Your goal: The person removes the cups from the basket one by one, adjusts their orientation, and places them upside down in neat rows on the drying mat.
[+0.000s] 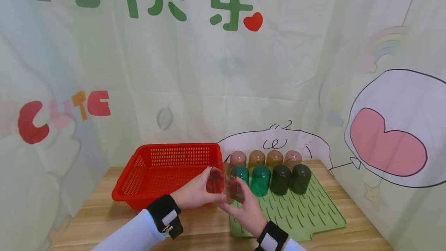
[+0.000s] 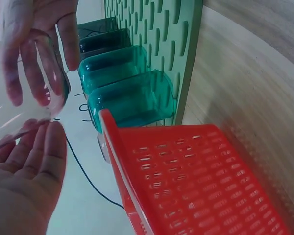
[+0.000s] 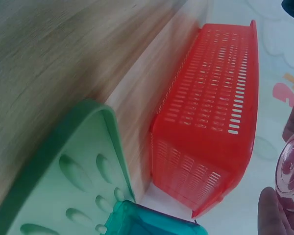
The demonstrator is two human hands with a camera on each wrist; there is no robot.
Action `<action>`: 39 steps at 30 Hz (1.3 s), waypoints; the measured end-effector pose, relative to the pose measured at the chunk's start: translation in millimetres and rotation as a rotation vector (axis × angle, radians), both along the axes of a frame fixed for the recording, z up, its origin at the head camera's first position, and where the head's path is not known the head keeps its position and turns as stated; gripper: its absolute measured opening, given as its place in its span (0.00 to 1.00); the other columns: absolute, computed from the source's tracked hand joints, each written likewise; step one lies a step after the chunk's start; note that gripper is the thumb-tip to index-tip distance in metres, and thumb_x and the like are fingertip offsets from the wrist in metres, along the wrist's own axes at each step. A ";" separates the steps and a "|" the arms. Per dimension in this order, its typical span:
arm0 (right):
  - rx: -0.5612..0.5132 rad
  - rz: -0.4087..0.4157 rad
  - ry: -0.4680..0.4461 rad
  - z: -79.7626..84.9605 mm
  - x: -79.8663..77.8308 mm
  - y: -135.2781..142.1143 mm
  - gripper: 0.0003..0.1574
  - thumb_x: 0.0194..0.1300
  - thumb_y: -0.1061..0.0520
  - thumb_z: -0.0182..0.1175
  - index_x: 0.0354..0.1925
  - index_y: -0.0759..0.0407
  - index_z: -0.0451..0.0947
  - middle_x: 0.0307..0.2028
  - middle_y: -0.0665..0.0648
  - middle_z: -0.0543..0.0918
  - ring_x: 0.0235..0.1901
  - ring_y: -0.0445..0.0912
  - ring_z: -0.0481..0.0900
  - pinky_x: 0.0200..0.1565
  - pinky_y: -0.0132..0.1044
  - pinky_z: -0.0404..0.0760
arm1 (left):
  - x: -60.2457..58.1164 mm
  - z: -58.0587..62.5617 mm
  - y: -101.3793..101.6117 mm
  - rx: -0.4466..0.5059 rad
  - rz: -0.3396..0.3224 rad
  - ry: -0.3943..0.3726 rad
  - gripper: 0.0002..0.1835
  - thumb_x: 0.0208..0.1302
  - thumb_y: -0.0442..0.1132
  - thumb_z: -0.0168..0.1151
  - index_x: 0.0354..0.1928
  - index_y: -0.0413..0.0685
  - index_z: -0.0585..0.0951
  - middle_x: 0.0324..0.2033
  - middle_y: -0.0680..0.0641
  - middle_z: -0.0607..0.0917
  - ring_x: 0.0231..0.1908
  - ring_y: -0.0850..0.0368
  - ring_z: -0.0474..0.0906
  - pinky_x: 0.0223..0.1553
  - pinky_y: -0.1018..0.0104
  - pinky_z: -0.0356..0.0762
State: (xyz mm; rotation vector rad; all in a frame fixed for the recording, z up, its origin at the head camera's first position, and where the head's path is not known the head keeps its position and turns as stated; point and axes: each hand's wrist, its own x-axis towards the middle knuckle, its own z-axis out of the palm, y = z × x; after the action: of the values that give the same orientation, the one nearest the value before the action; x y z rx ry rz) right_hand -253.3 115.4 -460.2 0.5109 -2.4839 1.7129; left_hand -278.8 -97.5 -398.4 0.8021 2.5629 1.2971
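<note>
Above the front of the table, between the red basket and the green mat, my two hands hold a clear, faintly pinkish cup [image 1: 230, 179]. My left hand [image 1: 193, 193] grips it from the left and my right hand [image 1: 249, 209] from the right. In the left wrist view the left fingers [image 2: 44, 152] lie along the wall of the see-through cup [image 2: 19, 98], and the other hand shows through it. Only part of the cup [image 3: 290, 169] enters the right wrist view, at its right edge, touching the right hand [image 3: 274, 215].
A red perforated basket [image 1: 120, 191] stands on the wooden table [image 1: 195, 231] at left. On the green draining mat [image 1: 292, 214] at right, upside-down cups form two rows: pink and amber behind, teal cups [image 1: 260, 180] and dark cups [image 1: 301, 179] in front. A printed curtain [image 1: 195, 69] hangs behind.
</note>
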 end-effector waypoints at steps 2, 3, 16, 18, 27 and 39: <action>0.007 0.001 -0.003 0.6 0.1 1.3 0.50 0.60 0.38 0.73 0.72 0.47 0.62 0.65 0.53 0.76 0.63 0.55 0.77 0.62 0.53 0.81 | 0.1 1.1 -0.7 -0.014 -0.001 -0.001 0.47 0.53 0.57 0.77 0.69 0.52 0.62 0.59 0.49 0.77 0.56 0.51 0.75 0.52 0.57 0.85; 0.015 0.002 -0.006 0.9 0.3 2.2 0.50 0.59 0.38 0.73 0.73 0.47 0.62 0.65 0.53 0.76 0.62 0.55 0.77 0.61 0.53 0.81 | 0.3 2.2 -1.1 -0.025 0.004 0.002 0.49 0.52 0.57 0.77 0.71 0.52 0.61 0.60 0.49 0.76 0.57 0.51 0.74 0.52 0.56 0.85; 0.076 0.035 0.010 1.0 3.3 17.9 0.48 0.61 0.45 0.74 0.73 0.53 0.65 0.57 0.58 0.81 0.55 0.51 0.80 0.57 0.48 0.84 | 12.5 24.9 5.9 -0.698 -0.158 0.996 0.50 0.51 0.50 0.80 0.76 0.65 0.65 0.76 0.51 0.66 0.77 0.48 0.58 0.74 0.46 0.65; 0.090 0.036 0.010 0.6 4.7 18.1 0.47 0.61 0.44 0.74 0.73 0.51 0.66 0.56 0.57 0.82 0.54 0.50 0.80 0.57 0.47 0.84 | 14.4 25.5 7.3 -0.776 -0.196 1.107 0.48 0.53 0.49 0.78 0.76 0.66 0.66 0.75 0.53 0.68 0.77 0.49 0.58 0.75 0.47 0.62; 0.054 0.048 0.001 -2.4 7.4 19.1 0.49 0.61 0.46 0.74 0.74 0.52 0.63 0.59 0.62 0.80 0.55 0.51 0.79 0.58 0.47 0.84 | 14.2 21.5 4.4 -0.814 -0.225 1.168 0.47 0.50 0.45 0.80 0.74 0.64 0.69 0.72 0.54 0.73 0.74 0.52 0.66 0.74 0.51 0.64; -0.146 0.009 -0.113 1.4 14.8 16.8 0.54 0.63 0.46 0.72 0.75 0.54 0.52 0.67 0.64 0.72 0.65 0.58 0.74 0.62 0.53 0.80 | 10.6 9.6 1.7 -0.610 -0.085 1.138 0.45 0.49 0.52 0.81 0.70 0.61 0.71 0.67 0.52 0.76 0.67 0.53 0.71 0.70 0.55 0.71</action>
State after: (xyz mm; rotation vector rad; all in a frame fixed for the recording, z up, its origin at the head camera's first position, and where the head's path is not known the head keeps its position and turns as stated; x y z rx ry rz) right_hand -238.5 132.2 -458.8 0.4243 -2.4066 1.9601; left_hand -268.2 -95.8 -388.8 1.7853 3.2882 -0.1673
